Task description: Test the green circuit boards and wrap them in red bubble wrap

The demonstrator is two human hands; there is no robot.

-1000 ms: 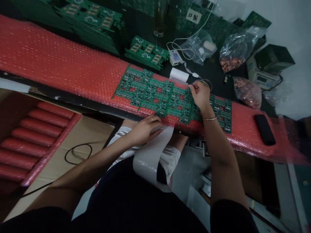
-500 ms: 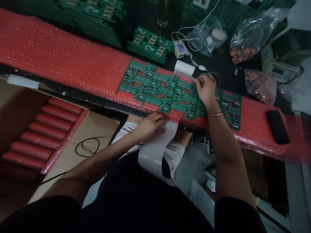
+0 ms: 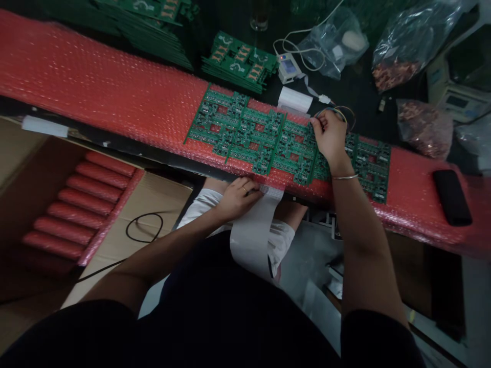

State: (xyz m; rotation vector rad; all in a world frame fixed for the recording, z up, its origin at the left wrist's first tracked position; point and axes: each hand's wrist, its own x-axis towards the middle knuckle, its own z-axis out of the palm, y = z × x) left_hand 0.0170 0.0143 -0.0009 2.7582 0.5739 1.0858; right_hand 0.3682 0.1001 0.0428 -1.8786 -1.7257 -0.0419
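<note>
Green boards (image 3: 284,151) beneath right hand (image 3: 329,134); wires (image 3: 339,110) finger-pinched, apparently being applied; steadiness needed next; left hand (image 3: 238,198) half-curled by strip (image 3: 253,232), hold unclear.

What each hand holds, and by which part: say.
The right hand seems to pinch thin wires; exactly where is hidden. Left hand: at the white strip's upper end; grip unclear.
</note>
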